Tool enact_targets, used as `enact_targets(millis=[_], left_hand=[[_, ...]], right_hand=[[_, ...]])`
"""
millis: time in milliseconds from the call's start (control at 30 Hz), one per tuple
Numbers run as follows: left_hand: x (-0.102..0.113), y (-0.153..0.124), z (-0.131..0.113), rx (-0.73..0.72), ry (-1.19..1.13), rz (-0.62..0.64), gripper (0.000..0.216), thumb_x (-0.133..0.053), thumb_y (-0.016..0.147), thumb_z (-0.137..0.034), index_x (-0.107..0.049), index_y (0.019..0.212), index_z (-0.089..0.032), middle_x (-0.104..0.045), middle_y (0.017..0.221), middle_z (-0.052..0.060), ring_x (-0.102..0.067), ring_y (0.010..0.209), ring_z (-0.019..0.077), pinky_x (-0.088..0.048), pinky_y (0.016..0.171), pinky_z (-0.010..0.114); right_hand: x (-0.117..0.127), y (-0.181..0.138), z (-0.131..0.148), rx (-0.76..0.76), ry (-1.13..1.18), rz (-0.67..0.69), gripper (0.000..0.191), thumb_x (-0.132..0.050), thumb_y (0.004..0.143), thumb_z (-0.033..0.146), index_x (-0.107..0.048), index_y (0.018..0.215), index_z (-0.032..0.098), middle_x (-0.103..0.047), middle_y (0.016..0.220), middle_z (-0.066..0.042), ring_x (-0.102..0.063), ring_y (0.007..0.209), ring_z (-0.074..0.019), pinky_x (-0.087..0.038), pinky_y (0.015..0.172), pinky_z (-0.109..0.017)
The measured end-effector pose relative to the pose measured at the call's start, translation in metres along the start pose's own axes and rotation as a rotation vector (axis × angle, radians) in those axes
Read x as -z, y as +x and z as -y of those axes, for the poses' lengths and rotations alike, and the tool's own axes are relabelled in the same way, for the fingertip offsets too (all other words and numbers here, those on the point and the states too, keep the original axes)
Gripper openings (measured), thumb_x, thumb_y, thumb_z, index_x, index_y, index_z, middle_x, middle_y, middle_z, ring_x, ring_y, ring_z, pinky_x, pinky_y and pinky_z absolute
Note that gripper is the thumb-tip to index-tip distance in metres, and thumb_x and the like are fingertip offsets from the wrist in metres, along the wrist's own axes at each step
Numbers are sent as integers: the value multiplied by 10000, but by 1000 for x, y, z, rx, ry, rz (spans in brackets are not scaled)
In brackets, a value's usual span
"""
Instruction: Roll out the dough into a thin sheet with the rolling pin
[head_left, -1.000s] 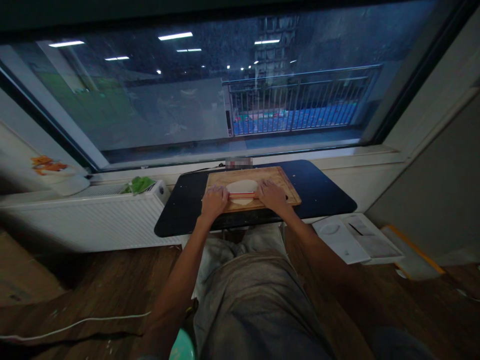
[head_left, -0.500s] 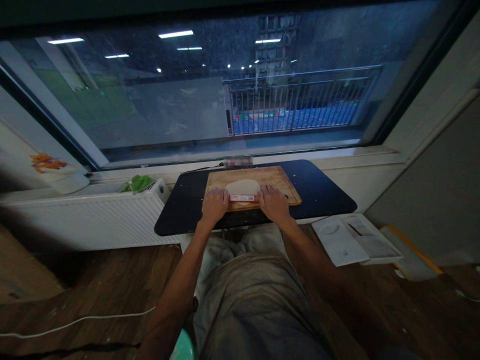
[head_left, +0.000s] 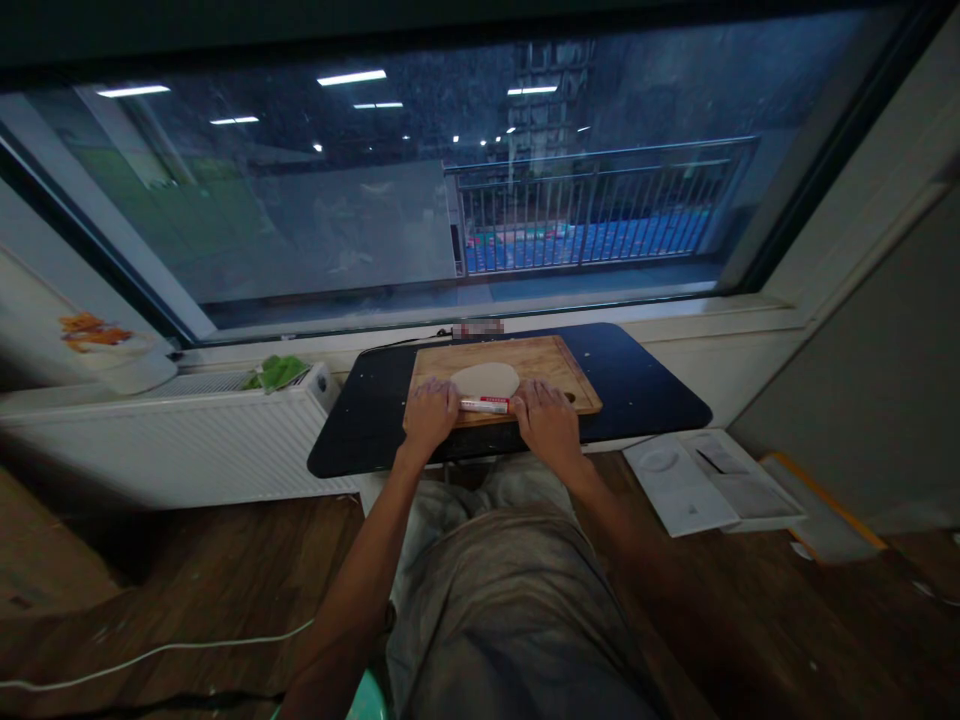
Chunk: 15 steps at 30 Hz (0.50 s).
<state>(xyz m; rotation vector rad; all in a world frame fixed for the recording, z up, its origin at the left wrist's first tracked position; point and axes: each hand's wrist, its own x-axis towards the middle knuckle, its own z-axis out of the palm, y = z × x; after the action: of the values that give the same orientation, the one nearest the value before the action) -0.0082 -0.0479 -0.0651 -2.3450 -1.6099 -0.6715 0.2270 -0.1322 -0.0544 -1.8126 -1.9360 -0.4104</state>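
A rolling pin (head_left: 485, 405) with a white and red printed label lies crosswise at the near edge of a flat, pale, oval piece of dough (head_left: 486, 379). Both rest on a wooden cutting board (head_left: 525, 352). My left hand (head_left: 433, 412) is closed over the pin's left end, and my right hand (head_left: 546, 415) over its right end. The hands cover both tips of the pin, so only its middle shows. The dough spans the gap between the two hands, just beyond the pin.
The board sits on a dark small table (head_left: 645, 390) with rounded corners by the window. To the left, a white radiator (head_left: 172, 440) carries a green item (head_left: 277, 373) and a white pot (head_left: 127, 365). An open white box (head_left: 712, 480) lies right; a white cable (head_left: 165, 650) crosses the floor.
The rolling pin has turned between my hands, its label now facing differently, and it has shifted slightly toward me. The dough's shape looks about the same. The camera view has tilted slightly.
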Motion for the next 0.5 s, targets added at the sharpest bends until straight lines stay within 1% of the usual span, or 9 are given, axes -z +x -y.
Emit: enact_targets(millis=[100, 200, 300, 400, 500], left_hand=[[-2, 0, -1, 3, -30, -25, 439, -369, 1170, -275, -780, 1266, -156, -797, 1403, 155, -632, 1480, 331, -462, 1277, 504], [-2, 1, -1, -8, -48, -27, 434, -379, 1161, -263, -768, 1324, -157, -770, 1476, 147, -600, 1527, 328, -446, 1294, 504], [-2, 2, -1, 4, -43, -6, 440, -380, 1162, -267, -772, 1322, -148, -769, 1477, 160, -618, 1510, 327, -454, 1285, 499], [2, 3, -3, 28, -22, 11, 459, -362, 1172, -282, -780, 1306, -147, -785, 1445, 164, -660, 1458, 336, -471, 1262, 510], [8, 6, -6, 49, 5, 29, 453, -370, 1181, -300, -777, 1333, -176, -796, 1427, 148, -668, 1450, 333, -486, 1241, 504]], right_hand=[[-1, -5, 1, 5, -5, -12, 563, -346, 1192, 359, -629, 1546, 26, -706, 1522, -262, -620, 1424, -364, -416, 1227, -466], [-1, -4, 0, 0, 9, -6, 558, -346, 1194, 365, -634, 1541, 36, -711, 1517, -256, -632, 1408, -357, -423, 1223, -460], [1, 6, -4, 7, 25, 49, 513, -336, 1201, 346, -695, 1456, 83, -751, 1461, -219, -669, 1346, -324, -445, 1191, -422], [2, 25, -9, 25, 12, 116, 497, -314, 1210, 318, -748, 1352, 120, -784, 1395, -180, -682, 1327, -291, -439, 1191, -387], [2, 46, -12, 25, -31, 156, 498, -314, 1214, 303, -755, 1348, 114, -786, 1391, -177, -674, 1356, -281, -428, 1201, -378]])
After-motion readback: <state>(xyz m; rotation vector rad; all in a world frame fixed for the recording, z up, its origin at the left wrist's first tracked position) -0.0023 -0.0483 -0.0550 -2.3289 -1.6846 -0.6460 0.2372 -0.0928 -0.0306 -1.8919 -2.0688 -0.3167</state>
